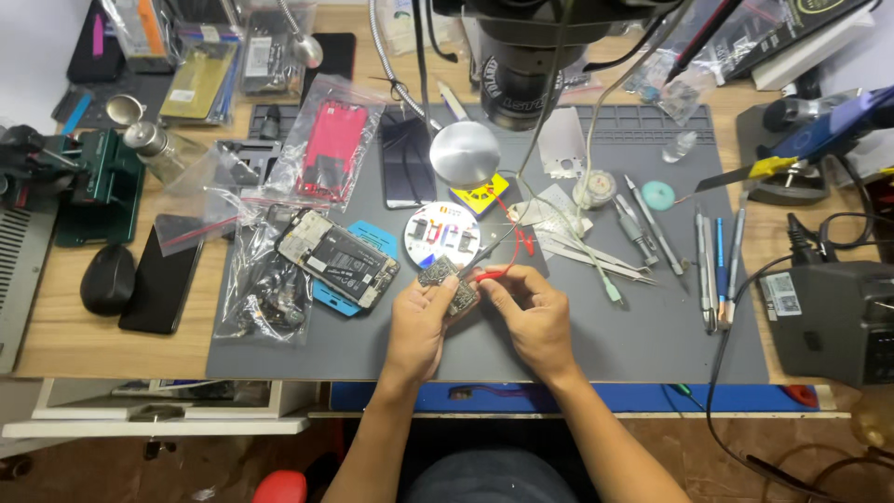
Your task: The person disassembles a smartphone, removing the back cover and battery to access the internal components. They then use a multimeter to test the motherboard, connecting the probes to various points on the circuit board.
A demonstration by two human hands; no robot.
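My left hand (419, 321) holds a small dark circuit board (447, 282) over the grey work mat (605, 335). My right hand (531, 312) grips a thin red-handled probe (491, 274) whose tip touches the board. Red and black wires run from the probe up toward a round white disc (442, 233) carrying small parts. Left of my hands an opened phone (337, 258) lies with its insides showing, on a blue holder.
A microscope head (521, 70) hangs over the mat's back, beside a round lamp (464, 154). Tweezers and screwdrivers (717, 261) lie to the right, with a soldering station (829, 317) beyond. Bagged phone parts (326, 149), a black phone (160, 284) and a mouse (107, 278) are left.
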